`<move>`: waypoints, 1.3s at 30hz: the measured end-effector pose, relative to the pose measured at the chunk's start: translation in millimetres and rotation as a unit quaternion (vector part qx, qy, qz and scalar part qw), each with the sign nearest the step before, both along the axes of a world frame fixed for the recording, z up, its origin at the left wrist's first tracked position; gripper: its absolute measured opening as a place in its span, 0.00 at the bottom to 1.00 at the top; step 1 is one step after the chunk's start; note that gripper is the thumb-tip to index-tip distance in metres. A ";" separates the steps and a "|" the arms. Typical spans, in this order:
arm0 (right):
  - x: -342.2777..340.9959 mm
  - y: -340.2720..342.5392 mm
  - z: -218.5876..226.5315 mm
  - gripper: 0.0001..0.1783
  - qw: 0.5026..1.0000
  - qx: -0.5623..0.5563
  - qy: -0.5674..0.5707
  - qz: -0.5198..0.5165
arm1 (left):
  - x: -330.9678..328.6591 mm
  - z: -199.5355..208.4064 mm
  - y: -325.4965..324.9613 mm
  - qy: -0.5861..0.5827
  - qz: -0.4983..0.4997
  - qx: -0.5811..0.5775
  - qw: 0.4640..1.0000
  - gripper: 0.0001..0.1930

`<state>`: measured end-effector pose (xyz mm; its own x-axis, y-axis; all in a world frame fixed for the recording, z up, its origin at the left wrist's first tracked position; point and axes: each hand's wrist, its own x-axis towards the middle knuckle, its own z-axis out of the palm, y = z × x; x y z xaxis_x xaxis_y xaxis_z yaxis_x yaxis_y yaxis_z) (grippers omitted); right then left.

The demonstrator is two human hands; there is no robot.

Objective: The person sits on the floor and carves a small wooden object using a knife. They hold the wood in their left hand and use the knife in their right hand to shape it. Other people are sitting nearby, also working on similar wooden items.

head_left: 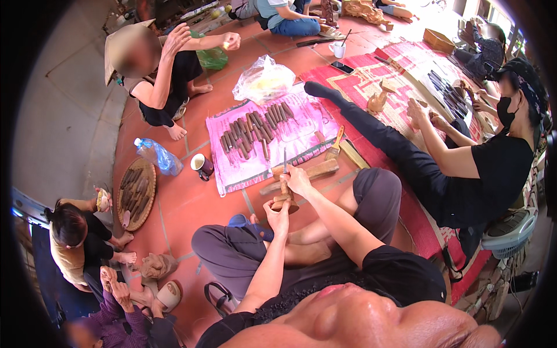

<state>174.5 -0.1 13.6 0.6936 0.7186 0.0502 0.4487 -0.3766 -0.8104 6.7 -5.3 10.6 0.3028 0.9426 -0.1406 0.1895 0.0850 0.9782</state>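
Note:
My left hand is closed round a small brown wooden carving, held above my crossed legs. Just beyond it, my right hand grips a carving chisel whose narrow blade points away from me; its handle is mostly hidden by the fingers. Both hands are close together at the carving. Beside them on the tiles lie a wooden mallet and a flat brush. Ahead, many wooden-handled chisels rest in rows on a pink cloth.
To the left stand a dark mug, a plastic bottle and a round basket of tools. A plastic bag lies behind the cloth. On the right, a co-worker's leg stretches across a red mat. Other people sit around.

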 end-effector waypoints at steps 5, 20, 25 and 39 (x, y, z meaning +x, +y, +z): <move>2.3 -1.9 7.3 0.17 0.997 0.017 0.030 0.067 | -4.4 -8.3 4.9 -0.010 0.003 0.007 1.000 0.31; -4.7 1.2 5.4 0.16 0.998 -0.007 -0.013 0.056 | -4.4 -11.3 3.9 -0.006 0.008 0.012 1.000 0.30; 3.4 0.9 -2.9 0.16 1.000 0.008 0.011 -0.006 | 0.9 3.1 -0.9 -0.025 -0.012 0.003 1.000 0.31; 1.5 -2.7 1.5 0.18 0.999 -0.001 0.014 0.036 | -0.7 -6.7 0.8 -0.030 0.003 0.003 1.000 0.31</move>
